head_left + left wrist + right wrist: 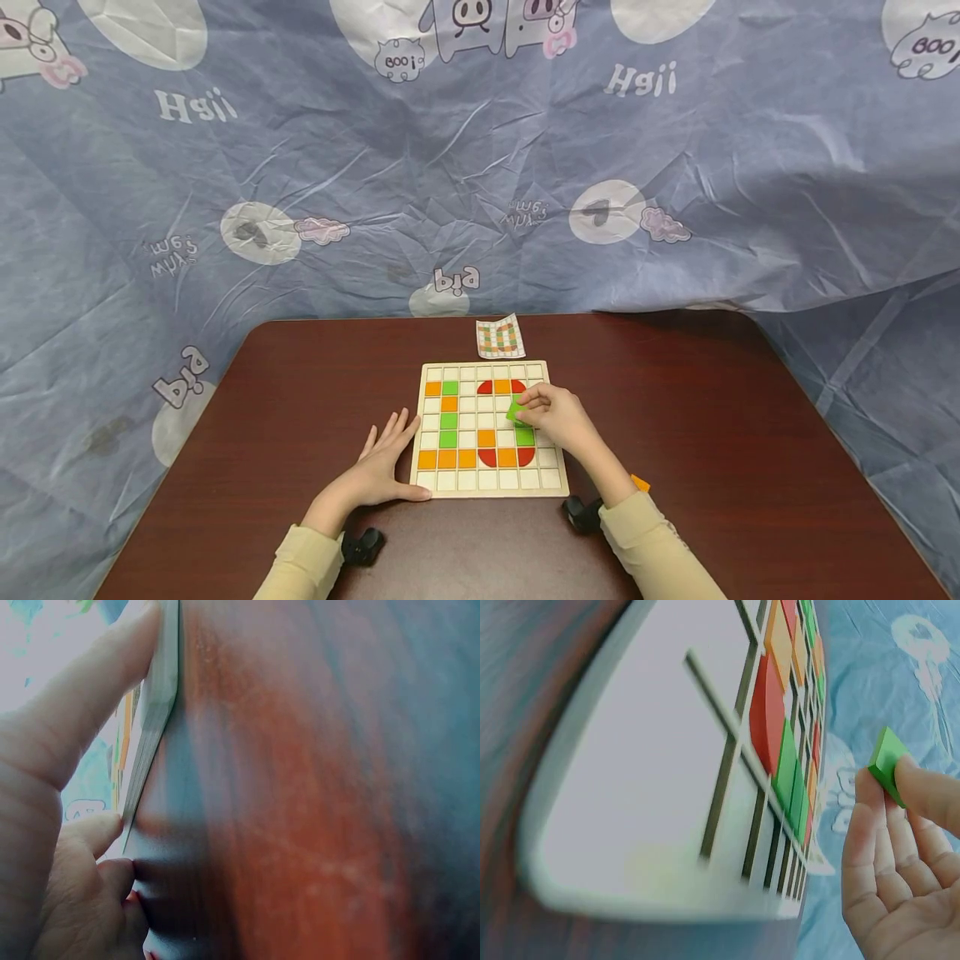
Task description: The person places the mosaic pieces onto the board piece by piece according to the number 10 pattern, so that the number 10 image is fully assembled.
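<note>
A pale square grid board (pixel 467 480) lies on the table, with green, orange and red tiles set in several of its cells. Between thumb and fingertips, my right hand (pixel 555 415) pinches a green square tile (pixel 889 754) over the board's right side. A green tile (pixel 524 437) sits in a cell just nearer than that hand, and a red rounded tile (pixel 527 457) lies below it. Fingers spread, my left hand (pixel 378 471) rests along the board's left edge, its thumb at the near left corner. In the left wrist view, the thumb (pixel 97 697) touches the board's side.
A small printed card (pixel 500 337) with a coloured grid pattern stands behind the board. One orange tile (pixel 640 482) lies on the brown table (pixel 712 417), partly hidden by the right forearm. A blue patterned cloth (pixel 450 183) hangs behind the table.
</note>
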Available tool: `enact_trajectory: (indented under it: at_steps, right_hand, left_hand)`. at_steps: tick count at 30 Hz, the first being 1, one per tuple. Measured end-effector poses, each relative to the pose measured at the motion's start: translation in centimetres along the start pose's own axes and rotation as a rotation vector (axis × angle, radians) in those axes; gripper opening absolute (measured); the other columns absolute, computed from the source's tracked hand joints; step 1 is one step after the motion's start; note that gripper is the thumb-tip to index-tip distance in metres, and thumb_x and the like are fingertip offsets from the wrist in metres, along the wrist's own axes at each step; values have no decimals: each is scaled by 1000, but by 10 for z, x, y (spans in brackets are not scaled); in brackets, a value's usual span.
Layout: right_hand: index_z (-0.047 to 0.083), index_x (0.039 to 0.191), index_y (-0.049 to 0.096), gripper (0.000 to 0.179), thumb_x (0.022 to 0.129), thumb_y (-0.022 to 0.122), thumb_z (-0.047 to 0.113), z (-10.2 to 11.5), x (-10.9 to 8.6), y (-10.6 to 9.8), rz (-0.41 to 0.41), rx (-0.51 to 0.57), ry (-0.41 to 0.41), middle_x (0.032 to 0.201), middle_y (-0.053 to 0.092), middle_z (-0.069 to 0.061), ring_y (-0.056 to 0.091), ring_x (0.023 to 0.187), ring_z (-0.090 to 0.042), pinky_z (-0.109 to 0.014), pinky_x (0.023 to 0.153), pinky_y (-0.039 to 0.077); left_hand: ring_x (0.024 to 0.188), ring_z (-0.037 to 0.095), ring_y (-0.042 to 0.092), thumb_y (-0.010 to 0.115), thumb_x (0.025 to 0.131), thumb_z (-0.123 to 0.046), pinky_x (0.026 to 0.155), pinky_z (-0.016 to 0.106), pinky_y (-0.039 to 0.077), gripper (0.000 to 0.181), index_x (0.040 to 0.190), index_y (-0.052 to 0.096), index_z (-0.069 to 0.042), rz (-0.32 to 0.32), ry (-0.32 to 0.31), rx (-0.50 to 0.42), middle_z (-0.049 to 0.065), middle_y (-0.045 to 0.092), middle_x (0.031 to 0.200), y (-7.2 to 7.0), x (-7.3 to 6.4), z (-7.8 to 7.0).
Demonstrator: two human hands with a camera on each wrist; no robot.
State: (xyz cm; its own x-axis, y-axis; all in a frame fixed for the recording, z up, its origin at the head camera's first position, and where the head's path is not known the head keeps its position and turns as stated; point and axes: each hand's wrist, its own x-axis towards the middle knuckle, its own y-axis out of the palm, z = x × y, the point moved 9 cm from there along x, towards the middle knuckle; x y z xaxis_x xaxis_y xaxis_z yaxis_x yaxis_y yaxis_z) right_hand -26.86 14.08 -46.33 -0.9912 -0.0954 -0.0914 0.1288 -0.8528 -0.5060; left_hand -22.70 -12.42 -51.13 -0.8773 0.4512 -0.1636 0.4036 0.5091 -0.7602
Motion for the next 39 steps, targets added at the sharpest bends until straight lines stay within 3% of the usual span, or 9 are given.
enact_trajectory:
  at_steps: [8, 15, 29, 35, 39]
  right_hand:
    - [10, 92, 73, 10, 83, 78, 11, 17, 14, 22, 10, -42, -39, 88, 72, -2, 65, 77, -11, -25, 69, 52]
    - [11, 91, 74, 6, 85, 76, 12, 17, 23, 35, 29, -78, -30, 84, 71, -1, 62, 73, -11, -25, 65, 49]
    - [10, 86, 75, 4, 83, 78, 9, 25, 26, 50, 74, -213, -81, 77, 69, 1, 59, 70, -10, -26, 66, 49]
    - [7, 82, 74, 5, 81, 79, 6, 27, 26, 51, 39, -257, -103, 74, 65, -1, 55, 68, -11, -25, 65, 47]
    - [6, 82, 75, 4, 81, 79, 5, 29, 25, 53, 32, -289, -111, 81, 63, -3, 54, 72, -13, -26, 67, 47]
  left_hand:
    - [153, 39, -1, 86, 72, -45, 119, 63, -4, 118, 158, 17, -7, 4, -2, -1, 19, 1, 165, 1, 0, 1]
    - [153, 39, -2, 86, 72, -45, 119, 64, -5, 118, 158, 16, -7, 5, 6, -4, 19, 1, 165, 2, 0, 0]
    - [153, 40, 0, 87, 71, -44, 119, 64, -3, 118, 158, 17, -6, -4, 8, 6, 20, 2, 165, 0, 1, -1]
    - [153, 38, 0, 87, 72, -44, 119, 62, -3, 117, 158, 17, -6, -2, -1, 20, 19, 2, 165, 0, 1, 0]
    - [153, 38, 0, 87, 72, -44, 120, 62, -3, 117, 158, 18, -6, -3, -6, 20, 19, 2, 165, 1, 1, 0]
